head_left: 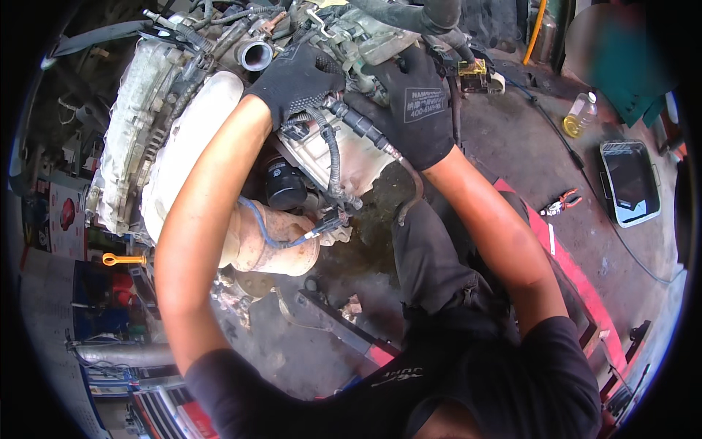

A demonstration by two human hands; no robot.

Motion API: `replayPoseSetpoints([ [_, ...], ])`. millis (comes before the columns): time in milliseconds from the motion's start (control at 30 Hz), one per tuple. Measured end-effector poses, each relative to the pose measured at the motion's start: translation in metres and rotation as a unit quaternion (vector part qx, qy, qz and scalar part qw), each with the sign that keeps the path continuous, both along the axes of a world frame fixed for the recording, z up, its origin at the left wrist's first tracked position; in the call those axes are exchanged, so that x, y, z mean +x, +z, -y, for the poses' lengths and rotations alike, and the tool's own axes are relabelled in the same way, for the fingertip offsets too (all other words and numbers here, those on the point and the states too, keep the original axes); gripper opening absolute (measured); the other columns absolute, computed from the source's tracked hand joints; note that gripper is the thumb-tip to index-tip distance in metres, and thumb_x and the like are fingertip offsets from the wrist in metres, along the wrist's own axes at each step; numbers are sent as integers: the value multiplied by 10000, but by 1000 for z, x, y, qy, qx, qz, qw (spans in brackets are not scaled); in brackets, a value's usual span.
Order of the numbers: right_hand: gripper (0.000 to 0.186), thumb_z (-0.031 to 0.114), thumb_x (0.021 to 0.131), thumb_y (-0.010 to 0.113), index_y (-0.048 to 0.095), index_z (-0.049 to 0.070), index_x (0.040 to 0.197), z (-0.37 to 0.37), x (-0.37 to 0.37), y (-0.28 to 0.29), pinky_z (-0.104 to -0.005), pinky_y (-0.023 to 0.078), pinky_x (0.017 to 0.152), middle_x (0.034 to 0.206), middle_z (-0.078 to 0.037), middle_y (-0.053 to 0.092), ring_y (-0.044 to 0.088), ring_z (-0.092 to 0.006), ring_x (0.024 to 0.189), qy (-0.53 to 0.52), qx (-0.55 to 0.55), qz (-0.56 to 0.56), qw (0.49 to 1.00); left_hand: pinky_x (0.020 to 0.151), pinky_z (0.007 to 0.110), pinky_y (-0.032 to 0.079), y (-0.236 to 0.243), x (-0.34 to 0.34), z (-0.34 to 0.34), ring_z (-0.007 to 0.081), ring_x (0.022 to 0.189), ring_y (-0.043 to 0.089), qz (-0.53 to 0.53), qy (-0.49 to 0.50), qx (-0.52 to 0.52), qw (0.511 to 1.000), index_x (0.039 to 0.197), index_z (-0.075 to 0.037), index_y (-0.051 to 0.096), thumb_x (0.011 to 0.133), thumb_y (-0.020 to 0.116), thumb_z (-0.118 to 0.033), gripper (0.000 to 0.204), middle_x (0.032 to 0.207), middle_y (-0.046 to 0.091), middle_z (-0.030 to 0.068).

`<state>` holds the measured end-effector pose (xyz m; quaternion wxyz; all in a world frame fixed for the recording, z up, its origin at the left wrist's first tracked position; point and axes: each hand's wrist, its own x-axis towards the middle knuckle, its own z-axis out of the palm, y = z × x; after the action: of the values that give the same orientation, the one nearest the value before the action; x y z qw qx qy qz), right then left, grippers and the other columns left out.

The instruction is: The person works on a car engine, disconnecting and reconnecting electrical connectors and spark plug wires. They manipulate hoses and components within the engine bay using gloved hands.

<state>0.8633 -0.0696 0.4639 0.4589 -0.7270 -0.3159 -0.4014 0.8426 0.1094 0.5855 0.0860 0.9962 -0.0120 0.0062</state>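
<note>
Both my hands wear black gloves and work at the top of a large grey metal engine (139, 139). My left hand (296, 80) lies beside an open round pipe end (256, 55), its fingers bent in among the engine parts. A little to the right, my right hand (413, 110) curls over parts below a thick black hose (420, 16). What either hand grips is hidden. Beneath them run a corrugated wiring harness (334, 154) and a black connector (358, 121). A black oil filter (285, 184) sits lower, above a rusty, pale metal canister (281, 241).
On the floor to the right are red-handled pliers (561, 203), a bottle of yellow liquid (580, 115) and a tray of dark liquid (630, 183). A black cable (559, 130) crosses there. Red metal rails (585, 282) flank my legs. A yellow dipstick-like handle (123, 259) juts out left.
</note>
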Motion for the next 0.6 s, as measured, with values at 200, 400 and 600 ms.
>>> replayPoseSetpoints([
  [200,412,247,849,749,651,82,1215,14,15,-4,-486,497,920,1209,-189,598,598,-378,1099,103,23,9,994,856,463,503,-1,-91,55,412,949,631,286,-191,78,936,1102,14,662,877,625,-65,242,1063,654,217],
  [400,266,93,886,652,640,63,1150,39,0,13,-440,544,842,1126,-170,650,653,-360,1008,198,-19,40,979,890,429,498,-23,-181,62,360,978,640,299,-55,71,950,1065,26,689,800,677,-12,268,1073,652,164],
  [600,225,164,963,589,675,63,1146,-43,52,76,-385,563,834,1120,-169,684,703,-331,925,195,-344,18,918,857,463,491,-77,-150,6,372,967,626,342,-45,159,925,990,5,700,798,682,-43,199,1006,651,170],
])
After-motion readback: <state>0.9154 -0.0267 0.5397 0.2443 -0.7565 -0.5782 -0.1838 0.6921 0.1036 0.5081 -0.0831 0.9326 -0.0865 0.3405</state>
